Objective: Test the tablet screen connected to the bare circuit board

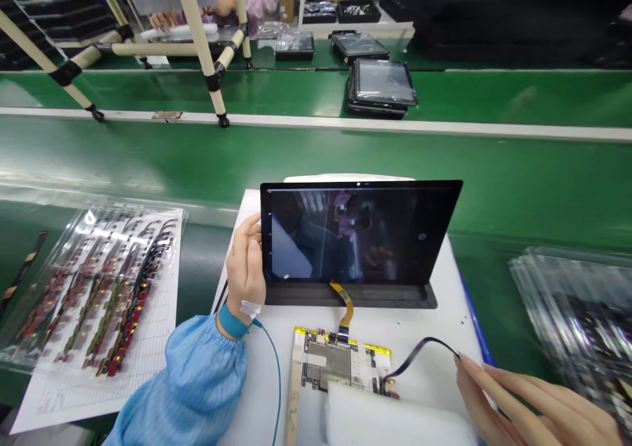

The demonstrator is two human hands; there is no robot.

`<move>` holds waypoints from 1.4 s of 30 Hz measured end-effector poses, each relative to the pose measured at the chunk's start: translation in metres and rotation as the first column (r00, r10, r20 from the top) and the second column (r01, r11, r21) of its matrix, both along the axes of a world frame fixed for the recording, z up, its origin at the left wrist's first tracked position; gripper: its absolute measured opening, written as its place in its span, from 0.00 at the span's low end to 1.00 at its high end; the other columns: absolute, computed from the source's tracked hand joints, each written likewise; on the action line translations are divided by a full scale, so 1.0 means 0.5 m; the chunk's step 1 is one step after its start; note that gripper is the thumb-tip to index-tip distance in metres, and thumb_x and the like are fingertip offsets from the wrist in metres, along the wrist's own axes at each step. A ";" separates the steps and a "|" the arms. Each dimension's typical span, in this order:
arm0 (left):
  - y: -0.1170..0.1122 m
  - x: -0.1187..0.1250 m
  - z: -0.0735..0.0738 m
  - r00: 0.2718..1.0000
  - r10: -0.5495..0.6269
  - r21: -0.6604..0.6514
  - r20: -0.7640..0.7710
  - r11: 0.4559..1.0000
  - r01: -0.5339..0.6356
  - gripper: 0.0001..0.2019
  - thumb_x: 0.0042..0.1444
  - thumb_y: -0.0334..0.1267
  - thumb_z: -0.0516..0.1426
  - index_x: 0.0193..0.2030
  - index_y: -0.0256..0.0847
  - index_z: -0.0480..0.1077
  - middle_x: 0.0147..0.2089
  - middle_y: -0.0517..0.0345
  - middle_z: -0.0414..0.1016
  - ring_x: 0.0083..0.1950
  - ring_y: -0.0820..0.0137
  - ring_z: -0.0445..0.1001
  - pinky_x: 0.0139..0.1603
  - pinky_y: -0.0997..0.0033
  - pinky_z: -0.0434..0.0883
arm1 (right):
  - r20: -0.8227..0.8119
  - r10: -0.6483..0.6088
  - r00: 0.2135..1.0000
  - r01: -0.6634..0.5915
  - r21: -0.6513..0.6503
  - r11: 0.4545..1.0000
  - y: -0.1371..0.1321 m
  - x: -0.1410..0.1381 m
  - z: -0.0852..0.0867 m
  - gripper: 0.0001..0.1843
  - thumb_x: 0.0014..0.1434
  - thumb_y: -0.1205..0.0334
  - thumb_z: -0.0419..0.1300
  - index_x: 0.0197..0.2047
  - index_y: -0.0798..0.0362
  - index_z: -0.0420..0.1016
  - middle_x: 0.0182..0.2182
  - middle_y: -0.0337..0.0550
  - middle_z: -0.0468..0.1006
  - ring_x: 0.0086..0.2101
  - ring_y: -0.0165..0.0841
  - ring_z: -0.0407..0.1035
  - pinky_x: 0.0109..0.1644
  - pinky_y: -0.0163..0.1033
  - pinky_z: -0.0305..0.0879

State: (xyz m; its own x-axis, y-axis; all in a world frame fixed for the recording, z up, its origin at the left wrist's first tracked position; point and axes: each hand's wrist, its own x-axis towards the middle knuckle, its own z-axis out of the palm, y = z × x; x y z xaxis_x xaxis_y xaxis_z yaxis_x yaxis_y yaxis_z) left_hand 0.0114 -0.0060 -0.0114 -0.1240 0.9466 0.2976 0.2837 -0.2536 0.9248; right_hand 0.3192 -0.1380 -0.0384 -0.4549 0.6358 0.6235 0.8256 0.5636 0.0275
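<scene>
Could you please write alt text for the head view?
The left hand holds a propped screen by its edge; the right hand pinches a black cable running to a circuit board. An orange ribbon links screen and board.

Your left arm wears a light-blue sleeve [202, 380], loose and puffed, finely lined across the cloth and gathered at the cuff; a teal band [233, 322] circles the wrist just past that cuff; a thin teal cord [277, 357] leaves the band in a curve; a small, crinkled white strip [251, 309] sits on your left hand [245, 268], beside the band; your right hand [536, 403] is bare.
</scene>
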 end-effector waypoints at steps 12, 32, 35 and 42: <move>-0.001 0.001 -0.001 1.000 0.016 -0.027 -0.003 0.999 -0.016 0.19 0.63 0.46 0.45 0.56 0.39 0.62 0.51 0.48 0.70 0.50 0.65 0.71 0.49 0.64 0.68 | -0.014 -0.040 0.999 0.040 -0.019 0.999 -0.010 0.004 -0.025 0.31 0.52 0.72 0.66 0.58 0.59 0.62 0.29 0.41 0.75 0.25 0.29 0.69 0.32 0.35 0.67; 0.004 0.011 0.017 0.993 0.120 -0.063 -0.005 0.991 -0.120 0.20 0.59 0.50 0.48 0.51 0.38 0.65 0.44 0.52 0.73 0.44 0.67 0.74 0.42 0.69 0.70 | -0.216 -0.258 0.942 0.284 0.101 0.954 0.008 -0.068 0.038 0.32 0.58 0.76 0.58 0.62 0.49 0.56 0.25 0.37 0.71 0.26 0.29 0.66 0.32 0.35 0.65; 0.003 0.014 0.023 0.991 0.133 -0.070 0.012 0.989 -0.132 0.21 0.58 0.51 0.48 0.50 0.38 0.65 0.43 0.52 0.74 0.43 0.66 0.75 0.41 0.69 0.71 | -0.227 -0.244 0.943 0.275 0.117 0.954 0.012 -0.069 0.050 0.31 0.58 0.77 0.57 0.62 0.49 0.56 0.25 0.37 0.71 0.25 0.28 0.66 0.31 0.35 0.64; 0.003 0.007 0.019 0.990 0.139 -0.083 0.023 0.987 -0.137 0.20 0.58 0.50 0.48 0.49 0.39 0.65 0.43 0.52 0.74 0.42 0.68 0.74 0.43 0.69 0.70 | -0.256 -0.231 0.938 0.263 0.097 0.960 0.010 -0.064 0.026 0.26 0.56 0.75 0.58 0.56 0.44 0.65 0.27 0.34 0.73 0.26 0.28 0.67 0.35 0.34 0.65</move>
